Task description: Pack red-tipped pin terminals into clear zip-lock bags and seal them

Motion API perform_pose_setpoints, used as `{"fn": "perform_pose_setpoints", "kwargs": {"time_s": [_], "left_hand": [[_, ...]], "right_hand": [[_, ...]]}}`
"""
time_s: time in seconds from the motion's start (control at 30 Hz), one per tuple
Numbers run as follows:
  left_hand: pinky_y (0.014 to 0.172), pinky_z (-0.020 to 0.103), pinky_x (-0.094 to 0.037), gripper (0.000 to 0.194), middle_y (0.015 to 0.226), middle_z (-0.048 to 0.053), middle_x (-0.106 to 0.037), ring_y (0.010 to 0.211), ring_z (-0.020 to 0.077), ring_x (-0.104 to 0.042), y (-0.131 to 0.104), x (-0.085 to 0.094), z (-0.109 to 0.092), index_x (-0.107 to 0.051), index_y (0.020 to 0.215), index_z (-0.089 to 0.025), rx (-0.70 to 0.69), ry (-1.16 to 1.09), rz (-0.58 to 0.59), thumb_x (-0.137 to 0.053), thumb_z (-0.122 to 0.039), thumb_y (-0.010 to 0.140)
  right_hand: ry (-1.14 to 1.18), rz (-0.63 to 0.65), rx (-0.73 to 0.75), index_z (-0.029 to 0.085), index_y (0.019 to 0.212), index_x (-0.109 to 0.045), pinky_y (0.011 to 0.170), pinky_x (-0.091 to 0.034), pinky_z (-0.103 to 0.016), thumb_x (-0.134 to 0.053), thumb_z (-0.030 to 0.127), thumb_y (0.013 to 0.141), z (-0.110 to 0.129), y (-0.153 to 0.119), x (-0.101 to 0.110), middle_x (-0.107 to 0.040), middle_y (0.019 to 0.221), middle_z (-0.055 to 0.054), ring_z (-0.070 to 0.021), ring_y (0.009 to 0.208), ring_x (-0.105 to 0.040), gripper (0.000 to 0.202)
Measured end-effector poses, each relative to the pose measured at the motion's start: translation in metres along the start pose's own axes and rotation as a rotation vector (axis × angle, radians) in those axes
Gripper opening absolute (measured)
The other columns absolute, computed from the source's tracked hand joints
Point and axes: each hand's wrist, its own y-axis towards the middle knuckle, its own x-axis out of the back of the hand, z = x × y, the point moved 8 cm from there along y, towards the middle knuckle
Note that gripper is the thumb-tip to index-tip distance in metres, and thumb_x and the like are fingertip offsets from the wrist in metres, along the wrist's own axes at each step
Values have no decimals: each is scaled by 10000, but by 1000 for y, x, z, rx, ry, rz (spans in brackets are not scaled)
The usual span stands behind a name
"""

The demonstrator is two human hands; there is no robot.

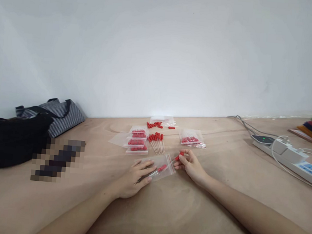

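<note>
A clear zip bag (pixel 164 175) with a red-and-white seal strip lies on the table in front of me, its mouth facing right. Inside it is a dropper (pixel 162 168) with a red rubber bulb. My left hand (pixel 137 177) rests on the bag's left part, fingers spread and pressing it down. By its red bulb, my right hand (pixel 188 164) pinches another dropper (pixel 179 156), whose thin stem points down-left at the bag's mouth. Whether the stem tip is inside the bag I cannot tell. Just beyond, several droppers (pixel 156 140) lie side by side, bulbs away from me.
Filled bags (pixel 137 142) overlap left of the droppers; more filled bags (pixel 191 139) lie right. Loose red bulbs (pixel 153 124) and a clear bag (pixel 161 119) are near the wall. A power strip (pixel 286 157) with cables is right; a black bag (pixel 14 139) and striped bag (pixel 63 116) left.
</note>
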Motion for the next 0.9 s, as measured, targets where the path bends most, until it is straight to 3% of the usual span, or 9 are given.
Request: {"fn": "perform_pose_setpoints", "kwargs": {"time_s": [0.2,0.3,0.43,0.6,0.9], "left_hand": [[1023,454,-168,405,1377,60,-295,1264,202,-239,0,1,-1,-343,1291,-243,12,46,1,-327,-335,897],[1024,447,-172,411,1376,60,-298,1263,199,-243,0,1,-1,-337,1294,-245,11,51,-6,-337,-339,894],[1028,440,-169,416,1372,58,-307,1263,200,-242,-1,1,-1,-342,1293,-239,2,52,-8,-336,-356,893],[1021,445,-190,414,1364,63,-323,1258,220,-252,-1,3,-2,-359,1286,-231,4,45,-21,-351,-345,888],[1028,460,-168,414,1371,66,-305,1259,219,-252,0,2,-1,-356,1287,-222,12,25,-21,-343,-345,892]], "right_hand": [[-309,267,-3,136,688,-575,474,-368,-214,-693,402,532,-3,1,-13,-544,518,37,-68,461,-460,330],[-383,330,73,141,775,-608,518,-375,-225,-683,387,552,2,3,-14,-548,568,34,-76,504,-462,340],[-661,349,190,171,868,-608,461,-316,-204,-715,322,535,15,7,-2,-471,552,56,-75,483,-398,381],[-855,533,390,192,710,-643,625,-388,-251,-637,298,653,27,-1,-8,-553,732,-11,-130,683,-502,121],[-856,437,509,207,670,-672,673,-389,-271,-601,339,697,26,0,-31,-555,662,-14,-135,680,-494,152]]}}
